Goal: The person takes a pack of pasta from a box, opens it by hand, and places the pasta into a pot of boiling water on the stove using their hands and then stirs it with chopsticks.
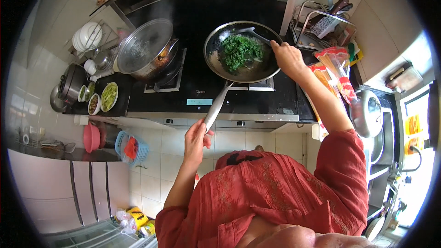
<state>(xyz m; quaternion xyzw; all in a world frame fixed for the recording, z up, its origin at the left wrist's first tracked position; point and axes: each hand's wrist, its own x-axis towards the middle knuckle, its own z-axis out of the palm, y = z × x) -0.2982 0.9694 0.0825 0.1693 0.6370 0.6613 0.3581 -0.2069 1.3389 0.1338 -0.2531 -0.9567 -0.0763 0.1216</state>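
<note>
My left hand [197, 141] is closed around the end of the long metal handle [217, 107] of a wok. The wok [214, 62] sits on the right burner of a black gas stove, with chopped leafy greens [241, 51] heaped in its middle. At the wok's right rim, my right hand [288, 58] grips the handle of a grey spatula [260, 36]. The spatula's head rests near the far inner side of the wok, behind the greens; whether it touches them I cannot tell.
Left of the wok, a steaming pot [144, 50] with a glass lid stands on the other burner. Bowls of chopped food [109, 97] sit by the stove's left edge. A knife rack [305, 24] and noodle packets [330, 62] stand at right. A blue basket [141, 150] is lower left.
</note>
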